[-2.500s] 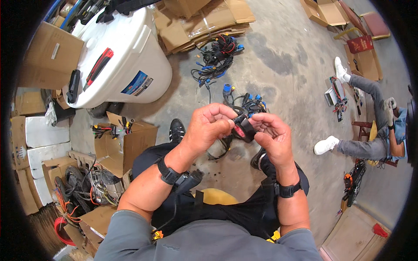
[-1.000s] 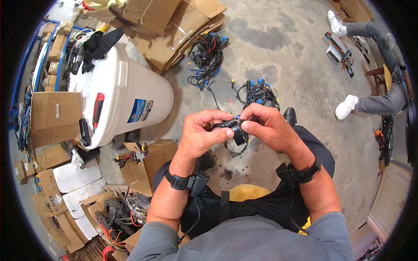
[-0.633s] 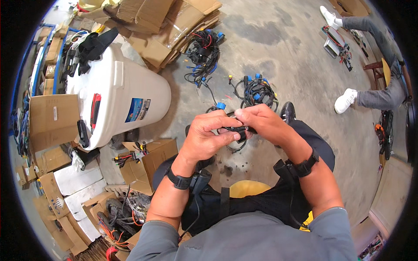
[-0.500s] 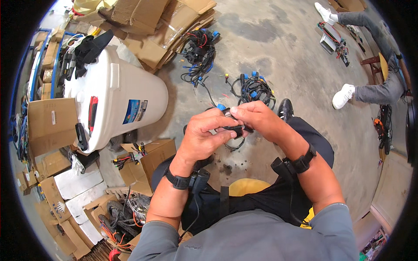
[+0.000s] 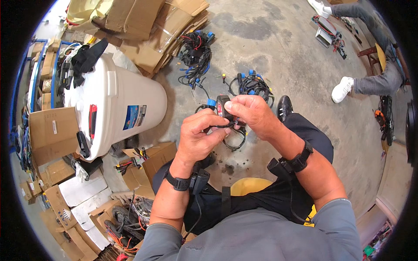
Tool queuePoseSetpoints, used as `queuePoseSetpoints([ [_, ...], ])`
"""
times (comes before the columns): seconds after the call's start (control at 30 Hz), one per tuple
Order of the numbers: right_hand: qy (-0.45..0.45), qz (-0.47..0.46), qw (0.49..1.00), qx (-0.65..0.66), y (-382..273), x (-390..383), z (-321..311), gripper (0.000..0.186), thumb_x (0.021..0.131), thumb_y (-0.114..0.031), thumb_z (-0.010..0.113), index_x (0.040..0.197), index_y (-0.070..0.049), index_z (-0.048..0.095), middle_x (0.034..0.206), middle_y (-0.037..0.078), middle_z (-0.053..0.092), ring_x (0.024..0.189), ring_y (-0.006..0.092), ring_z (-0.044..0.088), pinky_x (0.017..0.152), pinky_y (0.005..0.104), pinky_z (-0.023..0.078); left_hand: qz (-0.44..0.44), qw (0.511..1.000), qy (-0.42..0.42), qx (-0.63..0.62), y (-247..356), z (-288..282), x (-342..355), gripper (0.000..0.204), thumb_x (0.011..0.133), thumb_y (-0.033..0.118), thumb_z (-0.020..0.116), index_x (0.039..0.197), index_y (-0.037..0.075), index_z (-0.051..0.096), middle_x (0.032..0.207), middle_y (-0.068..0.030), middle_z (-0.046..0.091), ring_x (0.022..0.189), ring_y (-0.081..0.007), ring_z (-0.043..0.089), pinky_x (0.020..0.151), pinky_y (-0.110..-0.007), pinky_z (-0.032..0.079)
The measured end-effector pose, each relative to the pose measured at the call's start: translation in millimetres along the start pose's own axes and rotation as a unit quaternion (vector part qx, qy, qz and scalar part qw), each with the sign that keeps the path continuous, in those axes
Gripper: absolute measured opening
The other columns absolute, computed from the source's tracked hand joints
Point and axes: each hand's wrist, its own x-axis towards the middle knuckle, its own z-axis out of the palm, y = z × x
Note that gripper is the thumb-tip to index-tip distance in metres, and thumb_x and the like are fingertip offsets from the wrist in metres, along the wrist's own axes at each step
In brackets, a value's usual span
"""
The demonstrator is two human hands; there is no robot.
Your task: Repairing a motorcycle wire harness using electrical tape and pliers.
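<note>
Concrete floor [image 5: 300,56] lies below. Both hands hold a small black-and-red connector [image 5: 224,107] in mid-air: right hand [image 5: 251,114] pinches its top, left hand [image 5: 201,138] grips its wire [image 5: 233,138]. A hard pull could tear the wire out.

Glossy black plastic connector [image 5: 223,105], smooth white plastic barrel [image 5: 117,104], matt brown cardboard boxes [image 5: 143,26], rough grey concrete floor [image 5: 278,48]

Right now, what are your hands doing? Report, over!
Left hand and right hand both in a grip on a small black and red connector with black wires. Held over the concrete floor. Nothing in the way.
</note>
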Motion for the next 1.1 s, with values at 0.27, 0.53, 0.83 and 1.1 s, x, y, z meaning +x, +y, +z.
queuePoseSetpoints([
  [0.27,0.007,-0.017,0.996,0.082,1,-1,-3,0.031,0.094,-0.031,0.059,0.092,-0.001,0.067,0.077,0.001,0.062,0.067,0.0063,0.054,0.056,0.0230,0.046,-0.012,0.997,0.020,-0.067,5,8,4,0.023,0.067,-0.009,0.076,0.086,-0.001,0.066,0.069,-0.0050,0.060,0.059,-0.0110,0.049,0.052,-0.025,0.036],
  [0.53,0.036,-0.067,0.988,0.138,3,0,-4,0.029,0.096,-0.028,0.055,0.099,-0.002,0.065,0.080,0.000,0.062,0.070,0.0070,0.057,0.063,0.0230,0.049,-0.096,0.980,0.060,-0.162,6,17,0,0.022,0.074,-0.008,0.075,0.092,0.000,0.065,0.082,-0.0051,0.068,0.071,-0.0077,0.061,0.063,-0.022,0.047],
  [0.83,0.047,-0.088,0.980,0.174,-6,-3,-5,0.026,0.096,-0.025,0.056,0.103,-0.002,0.064,0.087,0.001,0.064,0.076,0.0067,0.058,0.071,0.0243,0.050,-0.191,0.960,0.073,-0.190,13,17,4,0.023,0.075,-0.007,0.075,0.093,0.000,0.064,0.078,0.0024,0.064,0.069,-0.0020,0.054,0.060,-0.018,0.042],
  [1.1,0.043,-0.105,0.975,0.189,-8,-3,-5,0.026,0.095,-0.024,0.057,0.106,-0.001,0.063,0.092,0.002,0.066,0.080,0.0078,0.060,0.078,0.0252,0.050,-0.224,0.949,0.081,-0.205,6,17,4,0.023,0.076,-0.007,0.074,0.094,0.000,0.063,0.074,0.0047,0.061,0.066,-0.0002,0.052,0.057,-0.016,0.040],
])
